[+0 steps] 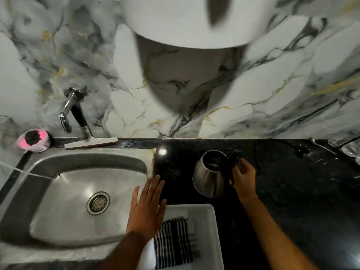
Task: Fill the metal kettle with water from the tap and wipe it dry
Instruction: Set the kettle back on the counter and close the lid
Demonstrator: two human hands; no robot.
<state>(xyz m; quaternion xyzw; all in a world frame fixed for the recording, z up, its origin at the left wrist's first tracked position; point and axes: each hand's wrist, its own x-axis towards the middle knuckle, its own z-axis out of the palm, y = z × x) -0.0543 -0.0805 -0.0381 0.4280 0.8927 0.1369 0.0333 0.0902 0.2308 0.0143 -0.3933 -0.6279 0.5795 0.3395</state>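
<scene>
The metal kettle (208, 178) stands on the black counter to the right of the sink, its lid open and its dark inside showing. My right hand (243, 177) is closed around the kettle's black handle on its right side. My left hand (148, 209) hovers flat with fingers spread over the sink's right rim, holding nothing. The chrome tap (67, 112) juts from the marble wall above the sink's back left; no water runs from it. A black-and-white striped cloth (173, 242) lies in a white tray (212, 227) at the counter's front edge.
The steel sink (58, 211) with a round drain (98, 203) fills the left. A squeegee (91, 142) leans on the back ledge beside a pink bowl holding a dark scrubber (34, 140). A black cord (292, 149) lies at the counter's back right. A white appliance (185, 26) hangs overhead.
</scene>
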